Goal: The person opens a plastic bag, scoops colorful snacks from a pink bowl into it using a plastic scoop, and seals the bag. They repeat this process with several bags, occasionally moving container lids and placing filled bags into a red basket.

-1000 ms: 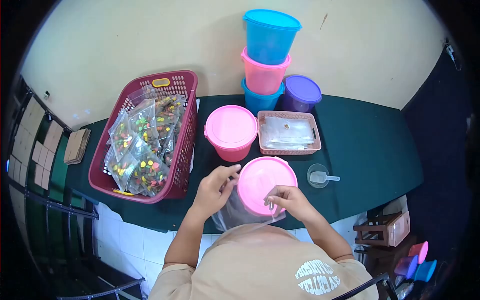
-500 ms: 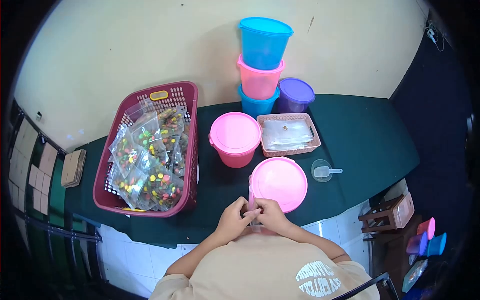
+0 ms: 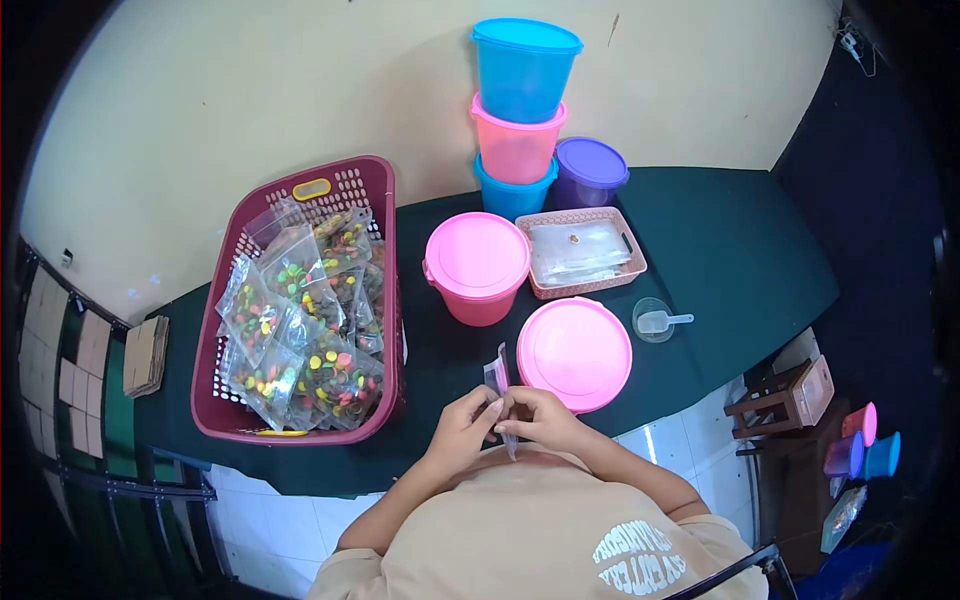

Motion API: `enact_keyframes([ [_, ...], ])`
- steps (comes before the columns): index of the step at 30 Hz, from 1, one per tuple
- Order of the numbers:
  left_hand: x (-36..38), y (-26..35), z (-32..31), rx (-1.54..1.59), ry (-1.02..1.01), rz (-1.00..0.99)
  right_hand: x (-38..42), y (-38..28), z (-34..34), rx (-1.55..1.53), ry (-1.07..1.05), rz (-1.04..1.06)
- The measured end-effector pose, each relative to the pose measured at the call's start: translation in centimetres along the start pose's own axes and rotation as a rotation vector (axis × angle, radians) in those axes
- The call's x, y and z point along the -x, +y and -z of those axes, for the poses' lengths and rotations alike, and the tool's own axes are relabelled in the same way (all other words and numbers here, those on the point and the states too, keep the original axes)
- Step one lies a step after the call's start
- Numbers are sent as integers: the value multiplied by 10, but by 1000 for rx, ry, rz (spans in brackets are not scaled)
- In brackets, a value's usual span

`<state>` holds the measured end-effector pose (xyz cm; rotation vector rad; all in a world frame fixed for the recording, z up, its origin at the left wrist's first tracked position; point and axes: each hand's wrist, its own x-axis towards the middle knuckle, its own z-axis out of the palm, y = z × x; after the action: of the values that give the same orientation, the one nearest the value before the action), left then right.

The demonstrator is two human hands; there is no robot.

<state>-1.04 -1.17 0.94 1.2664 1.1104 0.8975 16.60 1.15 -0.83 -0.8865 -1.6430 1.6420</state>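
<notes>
A clear plastic bag (image 3: 497,374) stands on edge between my two hands, close in front of my body. My left hand (image 3: 466,421) is closed on its left side, the thumb and fingers pinching it. My right hand (image 3: 540,418) pinches the same bag from the right, its fingertips almost meeting the left ones. Just beyond my right hand is a round tub with a pink lid (image 3: 575,352). Behind it stands a second pink lidded tub (image 3: 478,268). The bag's lower part is partly hidden by my fingers.
A maroon basket (image 3: 393,300) on the left holds several bags of colourful sweets (image 3: 345,378). A small pink tray (image 3: 590,288) holds flat clear bags. Near it lies a clear cup with a scoop (image 3: 655,322). Stacked tubs (image 3: 522,80) and a purple tub (image 3: 590,175) stand by the wall.
The bag between my hands has turned and shows more of its side above my fingers. My view has shifted slightly; both hands stay closed on the bag.
</notes>
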Motion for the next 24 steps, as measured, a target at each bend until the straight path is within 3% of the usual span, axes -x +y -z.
enact_keyframes([
  [11,1,-6,4,59,-28,-16,4,11,6,-109,19,16],
  [13,0,-5,3,-274,62,-223,6,3,6,-106,27,-7],
  [15,1,-2,-4,-306,86,-251,5,-7,4,385,196,38],
  [16,2,-1,-7,-338,102,-274,5,-10,4,496,185,32],
  [19,2,1,-11,-522,124,-261,6,-20,0,674,137,-14],
  [21,0,1,-14,-549,154,-208,8,-16,-3,725,133,84],
  [24,1,-2,-13,-653,153,-117,7,-8,-1,806,228,27],
])
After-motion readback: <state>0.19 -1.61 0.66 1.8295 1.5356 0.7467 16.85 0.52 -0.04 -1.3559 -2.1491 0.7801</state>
